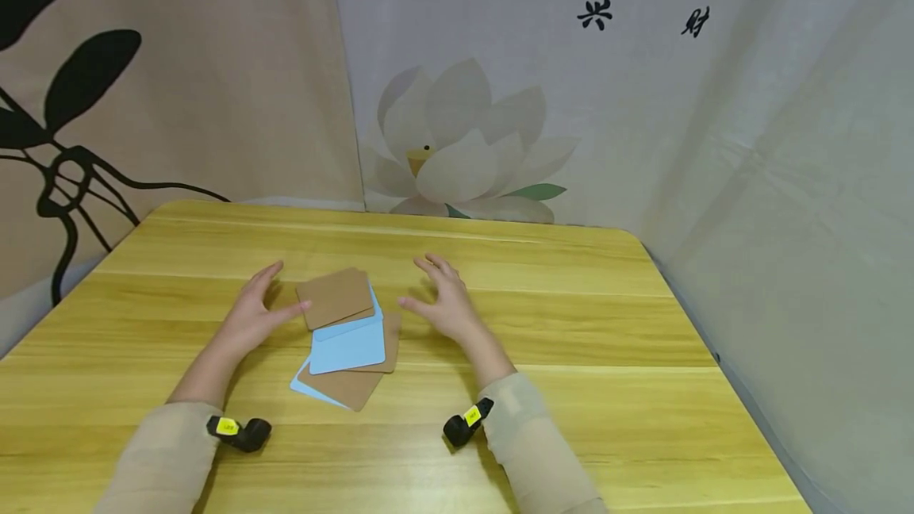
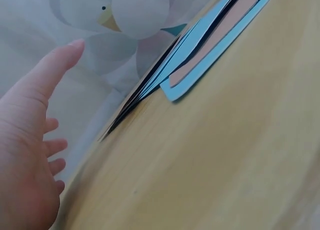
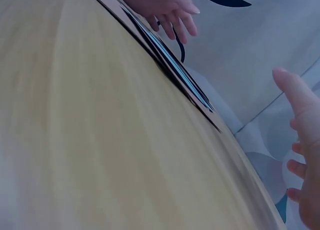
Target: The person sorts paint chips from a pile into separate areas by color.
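A loose, overlapping heap of brown and light-blue cards lies on the wooden table between the hands. A brown card tops its far end, a blue card lies in the middle, and another brown card sticks out at the near end. To the left is my left hand, fingers spread, its thumb overlapping the brown card's edge in the head view. My right hand hovers at the heap's right side with thumb and fingers apart, holding nothing. The left wrist view shows the cards edge-on, beyond the left thumb.
The wooden table has rounded far corners. Behind it hangs a printed curtain with a lotus and dark characters. Small black cameras sit on the left wrist and right wrist, over beige sleeves.
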A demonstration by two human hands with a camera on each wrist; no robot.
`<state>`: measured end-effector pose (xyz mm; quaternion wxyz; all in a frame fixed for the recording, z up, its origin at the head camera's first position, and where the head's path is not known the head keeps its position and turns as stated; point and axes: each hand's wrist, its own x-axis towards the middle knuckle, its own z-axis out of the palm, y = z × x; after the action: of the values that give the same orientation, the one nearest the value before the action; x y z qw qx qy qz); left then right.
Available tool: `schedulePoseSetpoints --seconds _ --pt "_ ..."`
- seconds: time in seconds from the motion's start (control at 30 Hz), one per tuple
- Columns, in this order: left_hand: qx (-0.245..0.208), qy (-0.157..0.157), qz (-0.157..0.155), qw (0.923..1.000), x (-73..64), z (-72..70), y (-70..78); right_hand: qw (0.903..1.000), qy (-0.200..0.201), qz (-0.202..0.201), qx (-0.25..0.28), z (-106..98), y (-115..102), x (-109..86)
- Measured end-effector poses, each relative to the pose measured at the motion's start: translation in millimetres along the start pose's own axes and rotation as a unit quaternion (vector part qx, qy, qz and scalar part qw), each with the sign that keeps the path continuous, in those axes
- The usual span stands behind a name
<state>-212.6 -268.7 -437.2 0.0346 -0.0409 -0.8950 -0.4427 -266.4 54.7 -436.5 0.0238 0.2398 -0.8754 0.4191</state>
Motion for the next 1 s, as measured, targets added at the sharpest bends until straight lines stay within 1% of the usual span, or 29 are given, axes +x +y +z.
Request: schedulePoseSetpoints --seconds 0.17,0.33,0.53,0.77,1.0 --pt "0.019 -0.010 -0.005 0.9998 0.9 0.8 -1.9 0.9996 -0.013 -0.013 0.024 10 -6 5.8" --pt "0.055 -0.016 0.007 0.9983 3.5 3.6 -5.4 0.9991 -0.024 -0.028 0.022 17 -9 11.0" --pt "0.091 -0.022 0.017 0.9955 3.5 6.4 -7.1 0.9983 -0.044 -0.025 0.028 26 -11 17.4" --pt "0.115 -0.019 0.039 0.9924 4.1 10.7 -7.6 0.9975 -0.062 -0.033 0.005 34 -14 23.4" --pt "0.134 -0.024 0.049 0.9896 4.2 11.4 -8.4 0.9959 -0.081 -0.034 -0.019 41 -15 29.5"
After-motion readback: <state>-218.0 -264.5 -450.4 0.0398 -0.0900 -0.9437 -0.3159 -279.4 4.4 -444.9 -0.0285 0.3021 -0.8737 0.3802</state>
